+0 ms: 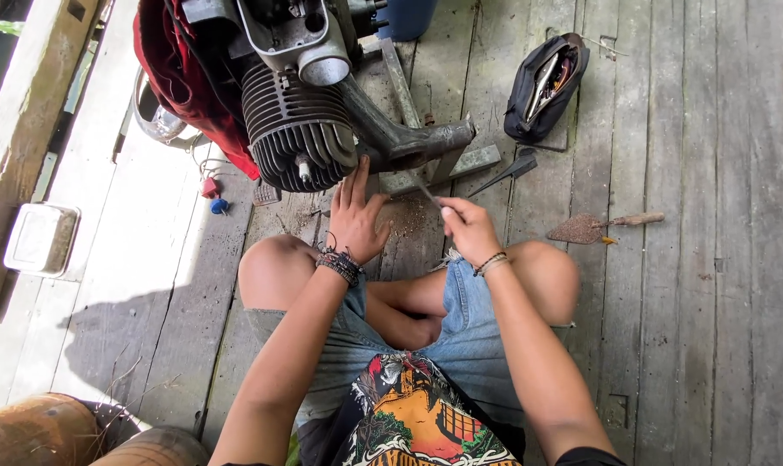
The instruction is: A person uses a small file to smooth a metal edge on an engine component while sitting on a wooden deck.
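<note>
Our right hand keeps a closed grip on a thin metal tool aimed at the engine's exhaust pipe, while our open left hand braces beside the finned cylinder on the plank floor.

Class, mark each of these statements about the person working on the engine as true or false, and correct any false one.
1. The left hand rests flat on the plank floor below the finned engine cylinder. True.
2. The right hand is empty. False: it holds a thin tool aimed toward the engine.
3. A black pouch of tools lies open on the planks. True.
4. A rusty trowel lies to the person's left. False: it lies to the person's right.
5. The person is standing. False: they sit cross-legged.
</note>
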